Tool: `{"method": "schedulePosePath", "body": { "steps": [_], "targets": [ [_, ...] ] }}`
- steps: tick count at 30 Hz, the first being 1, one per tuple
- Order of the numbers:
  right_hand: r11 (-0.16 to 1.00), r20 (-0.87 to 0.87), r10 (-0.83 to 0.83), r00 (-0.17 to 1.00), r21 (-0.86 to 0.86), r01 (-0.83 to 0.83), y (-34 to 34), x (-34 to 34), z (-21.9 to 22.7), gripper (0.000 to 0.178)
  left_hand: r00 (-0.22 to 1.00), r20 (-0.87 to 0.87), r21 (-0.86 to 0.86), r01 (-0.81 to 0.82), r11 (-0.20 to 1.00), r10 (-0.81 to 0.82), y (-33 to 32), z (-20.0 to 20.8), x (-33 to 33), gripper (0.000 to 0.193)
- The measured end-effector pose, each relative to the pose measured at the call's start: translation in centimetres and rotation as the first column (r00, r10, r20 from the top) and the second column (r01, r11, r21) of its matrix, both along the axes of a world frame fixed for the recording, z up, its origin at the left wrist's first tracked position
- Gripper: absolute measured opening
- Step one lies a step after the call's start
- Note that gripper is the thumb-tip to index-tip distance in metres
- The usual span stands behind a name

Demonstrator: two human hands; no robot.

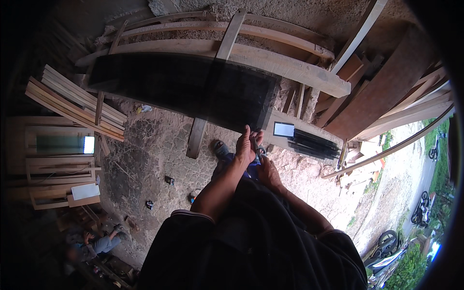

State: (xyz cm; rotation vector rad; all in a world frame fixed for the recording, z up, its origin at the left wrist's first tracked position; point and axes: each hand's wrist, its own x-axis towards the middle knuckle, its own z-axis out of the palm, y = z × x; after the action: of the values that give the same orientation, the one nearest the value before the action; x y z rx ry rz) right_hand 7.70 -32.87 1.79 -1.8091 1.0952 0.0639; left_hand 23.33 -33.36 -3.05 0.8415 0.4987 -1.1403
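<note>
My left hand (pixel 245 146) is raised in front of my body, its fingers closed round a narrow, dark piece too small to name. Just below and to the right, my right hand (pixel 267 172) is closed, and a slim greyish tool (pixel 258 149) reaches up from it to the left fingers; its kind is not clear. Both hands are close to the near right corner of a long, dark, see-through sheet (pixel 154 82), which lies over wooden beams. Right of the hands, a dark-framed rectangle with a white face (pixel 283 130) rests beside several thin black strips (pixel 314 145) on a pale board.
Thick timber beams (pixel 290 67) and a crossing plank (pixel 231 34) support the sheet. Stacked boards (pixel 72 106) and wooden frames (pixel 60 169) stand at the left. Brown panels (pixel 386 82) lean at the right. Another person (pixel 96 241) sits at the lower left. Motorcycles (pixel 423 208) stand outside.
</note>
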Motion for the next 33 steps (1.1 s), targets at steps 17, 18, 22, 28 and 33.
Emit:
{"method": "schedulePosePath", "body": {
  "steps": [17, 18, 22, 28, 33],
  "targets": [
    [1.0, 0.074, -0.004, 0.997, -0.025, 0.006, 0.1, 0.7, 0.3, 0.039, 1.0, 0.008, -0.01, -0.004, 1.0, 0.004, 0.0, 0.3, 0.1, 0.077],
    [1.0, 0.062, -0.01, 0.998, -0.012, 0.011, 0.1, 0.7, 0.4, 0.038, 1.0, 0.009, -0.004, -0.009, 1.0, 0.009, 0.0, 0.4, 0.1, 0.076],
    [0.999, 0.081, -0.038, 0.996, 0.009, 0.037, 0.2, 0.5, -0.5, 0.031, 1.0, 0.005, -0.007, 0.005, 1.0, -0.005, 0.1, 0.2, 0.2, 0.074],
    [0.999, 0.077, -0.038, 0.996, 0.003, 0.037, 0.0, 0.3, -0.9, 0.028, 1.0, 0.001, 0.011, 0.01, 1.0, -0.01, -0.1, 0.6, 0.1, 0.072],
    [0.999, 0.035, -0.043, 0.998, -0.011, 0.044, 0.1, 0.5, 0.5, 0.036, 0.998, 0.041, 0.027, 0.036, 0.999, -0.037, 0.1, 0.2, 0.1, 0.072]
  ]
}}
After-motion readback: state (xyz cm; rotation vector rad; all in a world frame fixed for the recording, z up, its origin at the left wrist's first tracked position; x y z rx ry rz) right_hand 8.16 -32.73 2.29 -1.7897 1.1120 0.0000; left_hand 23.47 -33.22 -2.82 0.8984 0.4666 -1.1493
